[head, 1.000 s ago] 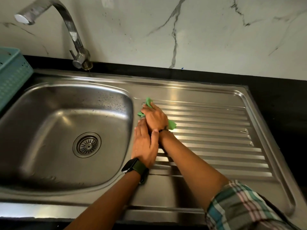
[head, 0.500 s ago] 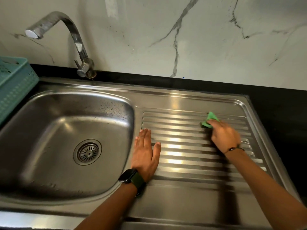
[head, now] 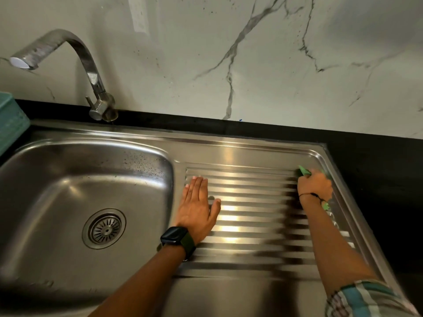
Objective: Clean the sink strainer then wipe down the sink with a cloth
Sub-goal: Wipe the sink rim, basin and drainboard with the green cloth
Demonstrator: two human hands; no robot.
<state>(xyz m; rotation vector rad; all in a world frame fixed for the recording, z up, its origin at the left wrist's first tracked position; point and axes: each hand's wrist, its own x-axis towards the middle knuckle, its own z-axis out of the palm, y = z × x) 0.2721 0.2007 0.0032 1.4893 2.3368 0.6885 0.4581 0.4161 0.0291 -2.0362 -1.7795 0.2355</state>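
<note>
Where the white marble-patterned wall (head: 274, 65) meets the black worktop (head: 377, 170), a stainless-steel sink unit (head: 229, 149) fills most of the view, its deep basin (head: 57, 202) on the left and its ribbed drainboard (head: 251, 213) on the right. Behind the basin's far corner stands a curved chrome tap (head: 91, 72), its spout turned toward the left. At the left edge, part of a teal plastic basket (head: 11, 124) shows beside the basin. On the basin floor the round sink strainer (head: 104, 228) sits seated in the drain. Resting flat on the drainboard's left part, just beside the basin's edge, the left hand (head: 196, 209) has its fingers (head: 196, 186) released and stretched out, with a dark smartwatch (head: 177, 240) on the wrist. Near the drainboard's far right corner, the right hand (head: 314, 186) is clenched around a green cloth (head: 303, 171), pressing it against the steel; a thin dark band circles that wrist, and a plaid sleeve (head: 366, 300) shows at the lower right.
</note>
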